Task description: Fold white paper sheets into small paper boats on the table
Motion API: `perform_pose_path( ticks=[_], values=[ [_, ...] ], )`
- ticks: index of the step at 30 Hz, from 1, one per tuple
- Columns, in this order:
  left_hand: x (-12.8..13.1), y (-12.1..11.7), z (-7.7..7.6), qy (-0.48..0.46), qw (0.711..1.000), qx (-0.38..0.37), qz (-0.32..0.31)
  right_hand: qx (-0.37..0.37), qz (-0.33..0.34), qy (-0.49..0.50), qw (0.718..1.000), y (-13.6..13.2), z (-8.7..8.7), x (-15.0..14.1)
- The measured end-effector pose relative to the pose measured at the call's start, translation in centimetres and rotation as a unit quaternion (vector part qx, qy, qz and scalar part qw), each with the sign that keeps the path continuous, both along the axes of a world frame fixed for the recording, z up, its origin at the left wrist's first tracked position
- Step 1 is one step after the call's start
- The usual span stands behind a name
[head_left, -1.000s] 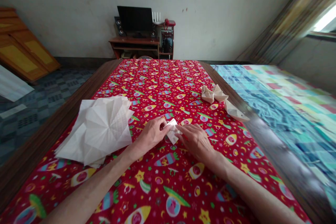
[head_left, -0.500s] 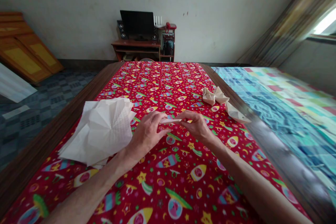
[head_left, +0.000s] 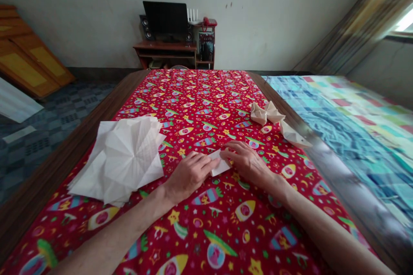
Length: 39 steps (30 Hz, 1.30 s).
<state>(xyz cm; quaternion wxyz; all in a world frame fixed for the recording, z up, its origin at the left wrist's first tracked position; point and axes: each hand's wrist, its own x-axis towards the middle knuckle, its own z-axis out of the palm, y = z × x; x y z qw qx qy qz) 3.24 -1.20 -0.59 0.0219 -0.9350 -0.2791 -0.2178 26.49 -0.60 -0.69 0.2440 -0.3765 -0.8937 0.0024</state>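
A small folded piece of white paper (head_left: 220, 166) lies on the red patterned tablecloth (head_left: 206, 206) between my hands. From the left, my left hand (head_left: 190, 173) presses its fingers on the paper's near-left part. My right hand (head_left: 247, 161) has its fingertips on the paper's right end, fingers bent and close together. To the left of my left hand rests a stack of creased white paper sheets (head_left: 129, 159), fanned unevenly. Folded paper boats (head_left: 259, 114) stand beyond my right hand near the table's right side, with another one (head_left: 293, 134) closer to the edge.
The table has a dark wooden border (head_left: 292, 114). A bed with a checked blue cover (head_left: 325, 116) adjoins it on the right. Against the far wall stand a desk (head_left: 164, 46) and a black monitor (head_left: 166, 19). A wooden cabinet (head_left: 32, 58) is at the left.
Half a second ago both hands held the folded paper edge-on above the cloth. Now it lies flat on the tablecloth under my fingers, turned differently from a second ago.
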Motion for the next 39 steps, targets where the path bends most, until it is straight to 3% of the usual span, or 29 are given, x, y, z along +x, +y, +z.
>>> perform_pose_path(
  ticks=[3,6,15,19,23,27,31,39],
  values=[
    [0.5,-0.1,-0.9,-0.065,0.994,-0.074,0.037,0.019,-0.025,0.048,0.998,-2.1,0.1,-0.2],
    [0.6,0.0,-1.2,-0.096,0.986,-0.124,0.053,0.006,-0.022,0.023,0.999,-3.3,-0.4,-0.8],
    [0.1,0.2,-0.4,-0.043,0.995,-0.083,-0.026,-0.098,-0.032,0.106,0.989,-3.3,-1.0,-0.7],
    [0.1,0.3,-0.3,-0.022,0.995,-0.094,-0.042,-0.088,-0.018,0.104,0.991,-3.5,-0.7,-0.5],
    [0.0,0.6,-0.7,-0.037,0.993,-0.099,-0.044,-0.056,0.000,0.029,0.998,-3.5,-0.5,-0.4],
    [0.0,0.8,-1.5,-0.118,0.984,-0.132,-0.011,-0.029,-0.019,-0.004,0.999,-3.3,-0.5,-0.8],
    [0.1,1.0,-1.8,-0.166,0.969,-0.181,0.016,-0.023,-0.034,0.023,0.999,-3.4,-0.6,-1.4],
    [0.1,1.9,-2.0,-0.180,0.962,-0.187,0.082,-0.134,-0.135,0.122,0.974,-3.4,-0.4,-1.9]
  ],
)
